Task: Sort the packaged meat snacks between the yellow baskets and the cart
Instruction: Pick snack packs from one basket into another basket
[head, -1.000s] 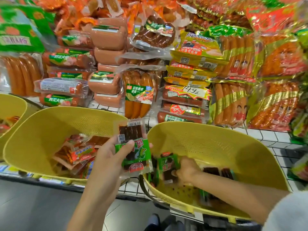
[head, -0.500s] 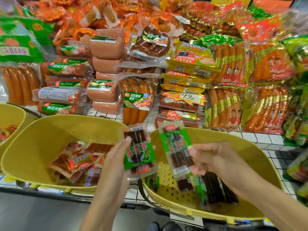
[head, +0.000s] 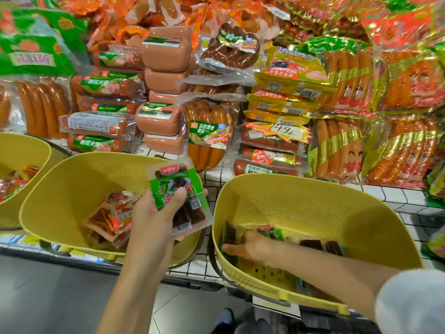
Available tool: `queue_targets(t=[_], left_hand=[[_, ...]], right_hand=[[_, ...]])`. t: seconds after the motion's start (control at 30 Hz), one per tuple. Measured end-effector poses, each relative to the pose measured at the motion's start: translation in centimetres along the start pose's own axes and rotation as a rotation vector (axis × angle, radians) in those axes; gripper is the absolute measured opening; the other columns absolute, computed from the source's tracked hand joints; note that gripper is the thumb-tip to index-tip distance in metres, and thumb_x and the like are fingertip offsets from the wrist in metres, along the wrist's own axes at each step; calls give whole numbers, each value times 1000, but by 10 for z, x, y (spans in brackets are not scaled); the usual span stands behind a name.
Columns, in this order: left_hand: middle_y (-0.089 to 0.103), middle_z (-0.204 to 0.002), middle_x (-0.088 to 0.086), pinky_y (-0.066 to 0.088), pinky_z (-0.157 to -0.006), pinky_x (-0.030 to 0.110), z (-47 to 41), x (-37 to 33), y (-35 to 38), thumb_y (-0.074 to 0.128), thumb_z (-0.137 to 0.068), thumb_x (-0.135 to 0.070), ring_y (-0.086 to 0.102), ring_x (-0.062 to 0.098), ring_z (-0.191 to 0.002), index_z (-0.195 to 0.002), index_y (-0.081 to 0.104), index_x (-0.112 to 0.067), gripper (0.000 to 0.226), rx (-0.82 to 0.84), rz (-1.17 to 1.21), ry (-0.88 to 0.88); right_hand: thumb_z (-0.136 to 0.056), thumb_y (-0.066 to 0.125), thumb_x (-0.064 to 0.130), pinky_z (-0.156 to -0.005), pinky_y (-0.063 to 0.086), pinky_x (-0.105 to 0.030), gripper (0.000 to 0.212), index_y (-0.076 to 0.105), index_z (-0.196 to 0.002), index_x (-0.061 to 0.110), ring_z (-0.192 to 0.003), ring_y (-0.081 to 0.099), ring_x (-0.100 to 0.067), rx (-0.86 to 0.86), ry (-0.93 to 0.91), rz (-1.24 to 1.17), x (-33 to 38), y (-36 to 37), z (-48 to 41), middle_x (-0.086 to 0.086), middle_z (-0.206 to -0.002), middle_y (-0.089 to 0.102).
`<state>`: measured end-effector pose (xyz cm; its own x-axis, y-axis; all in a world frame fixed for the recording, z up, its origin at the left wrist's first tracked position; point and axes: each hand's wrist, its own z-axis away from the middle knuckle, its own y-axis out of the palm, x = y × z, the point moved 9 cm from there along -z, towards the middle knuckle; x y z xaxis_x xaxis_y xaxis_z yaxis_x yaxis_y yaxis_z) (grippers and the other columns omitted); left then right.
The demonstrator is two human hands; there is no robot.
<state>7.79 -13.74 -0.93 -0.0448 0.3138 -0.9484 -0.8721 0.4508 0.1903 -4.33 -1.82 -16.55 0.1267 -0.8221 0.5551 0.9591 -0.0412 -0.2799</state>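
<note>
Meat snack packs (head: 185, 182), green label, sit in a small stack pinched in the left hand (head: 154, 218) with the thumb across the front, held up just left of the right yellow basket (head: 313, 186). The right hand (head: 252, 247) is down inside that basket on more green packs (head: 269, 231). It is blurred, so I cannot tell if it grips. The hands are apart. The middle yellow basket (head: 72, 184), next one left, holds red-orange packs (head: 113, 218). Sausage packs (head: 207, 131) are piled behind the right basket.
</note>
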Motion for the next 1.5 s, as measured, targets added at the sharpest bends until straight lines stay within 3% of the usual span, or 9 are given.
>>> queue_targets(t=[0.17, 0.33, 0.67, 0.83, 1.0, 1.17, 1.3, 1.37, 1.5], left_hand=[[75, -93, 6, 57, -56, 27, 2, 8, 4, 56, -90, -12, 73, 17, -84, -106, 62, -15, 18, 31, 21, -14], [75, -94, 7, 57, -56, 28, 2, 10, 3, 56, -90, -12, 73, 19, -86, -110, 61, -14, 21, 31, 21, -22], [75, -92, 4, 56, -53, 26, 2, 6, 1, 56, -90, -12, 73, 16, -84, -106, 62, -17, 19, 18, 29, -1], [75, -89, 4, 56, -52, 27, 2, 7, 6, 56, -90, -12, 73, 16, -81, -101, 63, -19, 15, 43, 16, -15], [75, -93, 8, 58, -55, 32, 0, 9, 7, 54, -92, -13, 72, 21, -85, -104, 63, -18, 16, 53, 31, -41], [75, -97, 1, 58, -72, 40, 4, 15, 22, 51, -92, -23, 71, 17, -92, -102, 64, -23, 17, 104, 24, -52], [75, -95, -4, 60, -69, 32, 14, 20, 57, 48, -80, -53, 72, 13, -87, -99, 70, -35, 35, 264, 8, -95], [75, -80, -13, 54, -53, 14, 17, 12, 68, 50, -79, -49, 71, 4, -71, -97, 68, -30, 32, 307, -88, -17], [75, -89, -5, 56, -59, 19, 18, 14, 78, 58, -78, -29, 72, 10, -80, -109, 61, -20, 32, 382, -151, 10]], right_hand=[[-78, 75, 26, -73, 49, -21, 70, 37, -136, 21, -76, 55, -7, -46, 119, -199, -10, 9, -30, 4, -119, 56], [-68, 84, 24, -106, 39, -35, 81, 32, -129, 13, -121, 47, -25, -271, 71, -55, -11, -10, -29, -5, -129, 45], [-78, 71, 45, -77, 50, -31, 87, 22, -134, -2, -106, 57, -23, -440, 110, 751, -1, -35, 6, -12, -122, 49], [-96, 53, 13, -73, 47, -23, 31, 46, -125, 7, -99, 60, -18, -480, 54, 467, 4, -44, 14, -3, -108, 56], [-85, 67, 18, -66, 45, -23, 6, 69, -87, 13, -80, 58, -9, -294, -168, -121, 28, -80, 63, 1, -90, 67], [-82, 64, 27, -44, 34, -12, 18, 70, -74, 11, -48, 34, -7, -102, -395, -461, 64, -87, 125, 9, -53, 42], [-78, 73, 20, -42, 40, -13, 14, 72, -87, 10, -43, 48, 0, -258, -462, -424, 85, -79, 132, 9, -59, 63], [-73, 78, 17, -40, 40, -14, 11, 71, -79, 12, -41, 50, 1, -382, -482, -449, 88, -84, 132, 7, -59, 64], [-73, 78, 14, -42, 43, -17, 11, 72, -81, 9, -41, 50, -6, -387, -493, -515, 76, -91, 131, 5, -54, 64]])
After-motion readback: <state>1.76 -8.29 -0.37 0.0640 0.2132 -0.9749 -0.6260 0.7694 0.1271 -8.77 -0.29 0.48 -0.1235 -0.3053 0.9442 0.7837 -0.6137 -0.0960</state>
